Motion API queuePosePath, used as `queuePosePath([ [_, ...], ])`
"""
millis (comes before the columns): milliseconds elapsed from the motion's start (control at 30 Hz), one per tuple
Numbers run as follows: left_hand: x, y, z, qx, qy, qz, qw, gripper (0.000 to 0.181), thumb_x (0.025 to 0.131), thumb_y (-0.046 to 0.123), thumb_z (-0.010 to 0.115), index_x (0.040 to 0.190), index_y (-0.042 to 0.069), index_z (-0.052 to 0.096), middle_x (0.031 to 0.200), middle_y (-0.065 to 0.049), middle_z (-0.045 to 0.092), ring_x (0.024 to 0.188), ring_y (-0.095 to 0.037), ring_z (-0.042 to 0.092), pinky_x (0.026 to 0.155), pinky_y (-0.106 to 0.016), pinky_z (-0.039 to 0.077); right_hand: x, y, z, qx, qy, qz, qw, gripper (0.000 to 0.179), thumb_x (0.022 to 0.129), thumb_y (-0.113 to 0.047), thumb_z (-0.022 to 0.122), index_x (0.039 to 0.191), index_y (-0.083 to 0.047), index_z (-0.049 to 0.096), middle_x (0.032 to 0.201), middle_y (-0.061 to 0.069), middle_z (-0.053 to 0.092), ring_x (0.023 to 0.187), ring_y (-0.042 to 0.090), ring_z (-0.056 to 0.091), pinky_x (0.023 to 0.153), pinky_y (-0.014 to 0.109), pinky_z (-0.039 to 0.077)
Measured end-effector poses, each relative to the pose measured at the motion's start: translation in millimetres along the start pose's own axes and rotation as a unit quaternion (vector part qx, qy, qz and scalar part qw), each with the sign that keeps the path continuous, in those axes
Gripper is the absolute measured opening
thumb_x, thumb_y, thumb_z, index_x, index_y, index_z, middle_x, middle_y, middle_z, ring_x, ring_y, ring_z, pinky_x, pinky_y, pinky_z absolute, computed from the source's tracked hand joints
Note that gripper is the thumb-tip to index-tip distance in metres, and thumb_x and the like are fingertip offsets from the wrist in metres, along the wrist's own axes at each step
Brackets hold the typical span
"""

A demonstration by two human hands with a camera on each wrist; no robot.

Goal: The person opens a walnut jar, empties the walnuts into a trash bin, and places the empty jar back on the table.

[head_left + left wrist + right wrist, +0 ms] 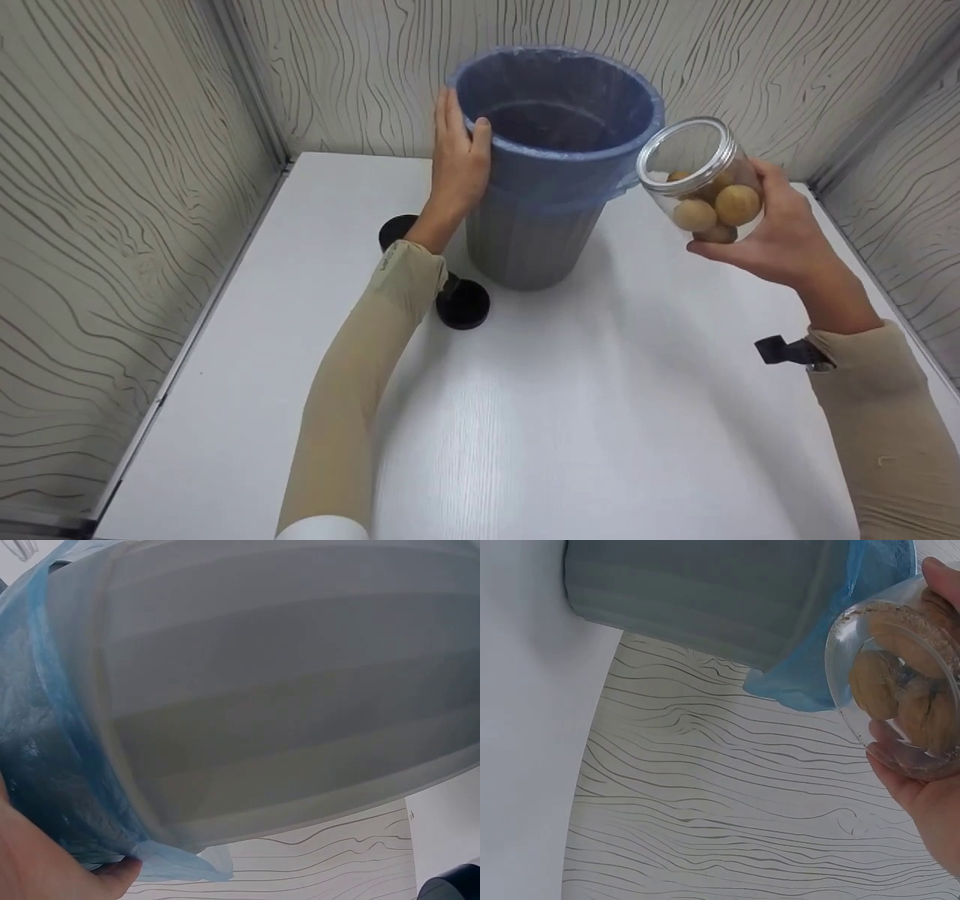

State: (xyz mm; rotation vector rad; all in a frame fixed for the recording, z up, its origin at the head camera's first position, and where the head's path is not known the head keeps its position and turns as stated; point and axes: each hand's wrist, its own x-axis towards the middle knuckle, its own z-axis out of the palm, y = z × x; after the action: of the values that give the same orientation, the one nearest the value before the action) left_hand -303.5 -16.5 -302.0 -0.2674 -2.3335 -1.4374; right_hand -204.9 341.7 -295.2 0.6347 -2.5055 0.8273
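Note:
A clear jar (690, 176) with an open mouth holds several walnuts (737, 204). My right hand (787, 225) grips the jar from the right, tilting its mouth toward the trash can. Thumb and fingers wrap its side, and walnuts (874, 684) show through its base in the right wrist view. The grey trash can (525, 244) stands upright, lined with a blue plastic bag (555, 176) folded over its rim. My left hand (461, 161) rests against the can's left side at the rim, fingers straight, thumb at the front. The can's bottom inside is dark.
A black round lid-like piece (463, 305) lies on the white table (480, 435) before the can. Another black round thing (396, 227) is partly hidden behind my left forearm. Wood-grain panels (360, 67) enclose the table at the back and both sides.

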Motion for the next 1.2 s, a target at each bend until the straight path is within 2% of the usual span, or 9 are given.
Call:
queuePosePath([
  [100,-0.5,0.1,0.3,-0.002,0.000,-0.001,1.0000,0.063,0.100,0.030,0.033,0.151,0.004,0.006,0.158,-0.007,0.001,0.141,-0.007,-0.004,0.108,-0.016,0.001,6.3,-0.1,-4.9,-0.009,0.010,0.003,0.9999,0.105,0.053,-0.004,0.091,0.141,-0.010,0.034,0.129,0.013,0.049,0.112,0.006,0.044,0.093,0.016,0.028],
  [333,0.0,0.4,0.0,-0.003,-0.002,0.006,1.0000,0.063,0.101,0.030,0.033,0.151,0.004,0.006,0.158,-0.008,0.002,0.141,-0.007,-0.003,0.108,-0.016,0.002,19.5,-4.2,-13.7,-0.024,0.002,0.014,0.9996,0.104,0.057,-0.008,0.090,0.142,-0.011,0.032,0.130,0.016,0.047,0.115,0.030,0.046,0.095,0.017,0.027],
  [533,0.9,-1.3,-1.2,-0.004,-0.006,0.002,1.0000,0.063,0.101,0.030,0.033,0.151,0.004,0.006,0.158,-0.008,0.002,0.141,-0.008,-0.002,0.108,-0.017,0.003,32.7,-10.3,-21.8,-0.047,-0.007,0.015,0.9987,0.100,0.061,-0.014,0.089,0.142,-0.013,0.030,0.125,0.018,0.050,0.108,0.032,0.049,0.089,0.015,0.031],
  [633,1.4,-1.9,-1.2,-0.005,-0.008,-0.002,1.0000,0.063,0.101,0.031,0.033,0.151,0.005,0.005,0.158,-0.007,0.000,0.141,-0.008,-0.002,0.109,-0.018,0.003,39.2,-13.4,-25.8,-0.066,-0.016,0.027,0.9973,0.099,0.065,-0.020,0.087,0.144,-0.015,0.027,0.125,0.020,0.048,0.107,0.036,0.049,0.090,0.022,0.034],
  [733,1.9,-2.2,-0.8,-0.007,-0.006,-0.004,0.9999,0.064,0.100,0.031,0.033,0.151,0.004,0.006,0.158,-0.006,0.001,0.141,-0.007,-0.002,0.108,-0.017,0.002,45.1,-14.7,-28.4,-0.075,-0.025,0.044,0.9959,0.101,0.067,-0.024,0.086,0.145,-0.014,0.024,0.126,0.023,0.046,0.108,0.040,0.048,0.094,0.042,0.037],
  [833,2.2,-2.2,-0.2,-0.011,-0.006,-0.001,0.9999,0.064,0.100,0.030,0.034,0.151,0.004,0.006,0.158,-0.007,0.001,0.141,-0.007,-0.002,0.108,-0.017,0.002,50.0,-14.5,-29.7,-0.080,-0.033,0.061,0.9943,0.103,0.068,-0.027,0.085,0.146,-0.012,0.021,0.128,0.026,0.044,0.110,0.044,0.046,0.092,0.059,0.036],
  [1200,4.3,-3.8,-0.9,-0.018,-0.002,-0.003,0.9998,0.064,0.100,0.030,0.034,0.151,0.004,0.007,0.158,-0.007,0.002,0.141,-0.007,-0.001,0.108,-0.016,0.002,73.2,-11.7,-31.0,-0.141,-0.030,0.059,0.9878,0.102,0.067,-0.030,0.084,0.146,-0.011,0.022,0.129,0.028,0.043,0.110,0.048,0.046,0.093,0.060,0.036],
])
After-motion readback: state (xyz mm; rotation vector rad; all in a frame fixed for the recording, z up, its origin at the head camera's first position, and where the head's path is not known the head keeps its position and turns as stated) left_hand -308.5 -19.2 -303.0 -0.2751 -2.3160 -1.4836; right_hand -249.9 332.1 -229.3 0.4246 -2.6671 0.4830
